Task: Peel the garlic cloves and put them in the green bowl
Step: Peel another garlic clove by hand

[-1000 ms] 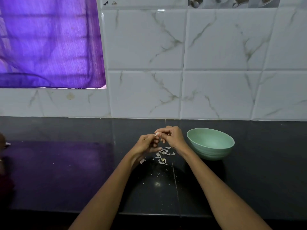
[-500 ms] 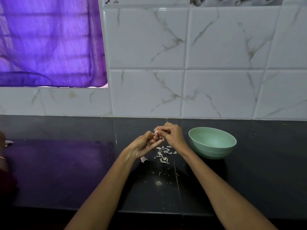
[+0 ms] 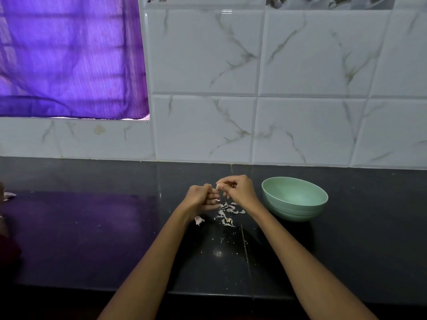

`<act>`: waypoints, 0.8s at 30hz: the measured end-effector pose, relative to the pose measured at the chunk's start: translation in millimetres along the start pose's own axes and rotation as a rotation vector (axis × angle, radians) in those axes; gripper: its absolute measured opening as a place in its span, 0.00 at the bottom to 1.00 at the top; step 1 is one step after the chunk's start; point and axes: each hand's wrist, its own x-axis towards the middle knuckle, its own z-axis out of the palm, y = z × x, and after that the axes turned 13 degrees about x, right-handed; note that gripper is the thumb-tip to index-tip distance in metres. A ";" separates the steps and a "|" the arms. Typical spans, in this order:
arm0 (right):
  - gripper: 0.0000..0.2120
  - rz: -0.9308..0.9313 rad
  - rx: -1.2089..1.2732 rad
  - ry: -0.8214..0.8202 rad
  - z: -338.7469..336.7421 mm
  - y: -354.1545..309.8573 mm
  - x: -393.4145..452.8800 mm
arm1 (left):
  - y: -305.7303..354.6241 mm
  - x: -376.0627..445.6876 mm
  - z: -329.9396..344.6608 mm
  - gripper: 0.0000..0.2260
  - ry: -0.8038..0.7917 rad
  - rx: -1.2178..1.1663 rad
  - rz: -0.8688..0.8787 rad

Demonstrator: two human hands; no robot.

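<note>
Above the dark counter my right hand (image 3: 238, 189) pinches a small pale garlic clove (image 3: 218, 186) at its fingertips. My left hand (image 3: 200, 197) is just left of it, fingers curled toward the clove; whether they touch it I cannot tell. A scatter of white garlic skins (image 3: 227, 211) lies on the counter right below the hands. One loose clove (image 3: 198, 220) lies beside my left wrist. The green bowl (image 3: 294, 199) stands to the right of my right hand, its inside looking bare.
The black counter (image 3: 92, 227) runs to a marble-tiled wall (image 3: 254, 88) behind. A purple curtain (image 3: 69, 56) hangs at the upper left. A pale object (image 3: 8, 195) sits at the far left edge. Fine crumbs dot the counter near its front.
My left hand has slid slightly away from the right, opening a small gap at the clove. The bowl and the skins have stayed put.
</note>
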 end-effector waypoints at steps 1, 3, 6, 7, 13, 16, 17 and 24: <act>0.04 0.013 -0.012 0.000 -0.6 -1.9 -0.3 | -3.2 4.0 -2.2 0.14 0.132 0.092 0.057; 0.04 -0.006 -0.045 -0.005 -1.1 -6.2 -1.1 | -8.5 13.6 -10.7 0.16 0.354 0.148 0.138; 0.07 -0.081 -0.215 -0.130 6.2 -6.7 -7.1 | -14.3 18.7 -20.5 0.16 0.500 0.129 0.133; 0.07 -0.097 -0.277 -0.182 11.9 -4.9 -9.7 | -15.8 19.7 -22.1 0.16 0.505 0.145 0.126; 0.06 -0.059 -0.500 -0.301 20.5 1.0 -19.1 | -16.3 20.0 -18.1 0.16 0.524 0.166 0.132; 0.06 -0.104 -0.519 -0.388 11.1 -34.0 -6.4 | -17.5 19.4 -17.9 0.17 0.516 0.162 0.149; 0.05 -0.149 -0.488 -0.314 3.2 -54.4 6.0 | -17.1 20.4 -17.5 0.16 0.518 0.157 0.148; 0.06 -0.083 -0.720 -0.563 21.0 -48.1 -25.4 | -16.0 17.4 -19.0 0.16 0.580 0.146 0.161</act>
